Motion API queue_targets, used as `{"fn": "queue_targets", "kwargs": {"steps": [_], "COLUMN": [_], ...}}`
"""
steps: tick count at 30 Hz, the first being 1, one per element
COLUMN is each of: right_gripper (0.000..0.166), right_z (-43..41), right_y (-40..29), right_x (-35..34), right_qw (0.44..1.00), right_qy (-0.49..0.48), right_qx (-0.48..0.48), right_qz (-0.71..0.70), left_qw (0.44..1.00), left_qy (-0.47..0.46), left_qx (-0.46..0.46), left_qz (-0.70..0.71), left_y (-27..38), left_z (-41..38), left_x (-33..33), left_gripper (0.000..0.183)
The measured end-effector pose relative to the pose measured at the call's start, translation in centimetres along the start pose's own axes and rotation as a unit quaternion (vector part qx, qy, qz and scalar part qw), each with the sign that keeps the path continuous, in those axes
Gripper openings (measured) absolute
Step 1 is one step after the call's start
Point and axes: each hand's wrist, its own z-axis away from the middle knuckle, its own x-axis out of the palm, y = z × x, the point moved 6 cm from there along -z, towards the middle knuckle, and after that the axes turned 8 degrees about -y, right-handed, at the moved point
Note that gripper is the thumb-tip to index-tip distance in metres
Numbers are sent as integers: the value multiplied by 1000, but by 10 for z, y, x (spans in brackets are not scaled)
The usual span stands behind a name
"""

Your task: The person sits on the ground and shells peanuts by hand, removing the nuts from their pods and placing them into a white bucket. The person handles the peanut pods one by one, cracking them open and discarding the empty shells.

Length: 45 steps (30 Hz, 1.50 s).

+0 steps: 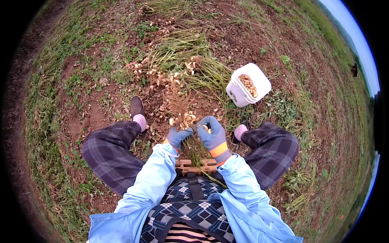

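In a grey-blue work glove, my left hand (178, 137) grips a pulled peanut plant (194, 150) by its stems. The plant's root end, with a cluster of pale peanut pods (186, 120), points away from me above the glove. My right hand (211, 133), gloved the same way with an orange cuff band, is curled around a few picked peanut pods (207, 128) just to the right of the cluster. Ahead and to the right, a white plastic bucket (240, 98) leans on the plants, partly filled with loose peanuts (248, 85).
A heap of uprooted peanut plants (182, 48), pods attached, lies ahead on reddish soil (88, 112). My bent legs flank the work, with a dark shoe (137, 105) at left. An orange-brown slatted plastic seat or crate (185, 165) shows between my thighs.
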Motion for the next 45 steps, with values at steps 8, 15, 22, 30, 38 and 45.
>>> {"fn": "queue_targets", "kwargs": {"steps": [8,15,22,30,38,45], "right_gripper": [14,10,15,7,8,17], "right_z": [0,-5,-7,-24,-9,-11], "right_y": [10,44,63,64,1,-5], "right_x": [-3,-11,-16,-84,-28,-23], "right_qw": [966,922,914,961,967,966], "right_qy": [15,44,86,224,-12,-80], "right_qx": [121,154,166,71,145,160], "right_qz": [-226,-351,-361,-148,-209,-184], "left_qw": [997,998,999,998,996,996], "left_qy": [80,54,21,43,25,-16], "left_qx": [-10,-13,-36,-50,-77,-74], "left_qz": [-8,29,23,-6,30,38], "left_y": [-2,13,13,-3,3,21], "left_z": [3,9,5,9,11,15], "left_x": [-3,11,18,3,4,15], "left_gripper": [27,16,14,19,38,53]}}
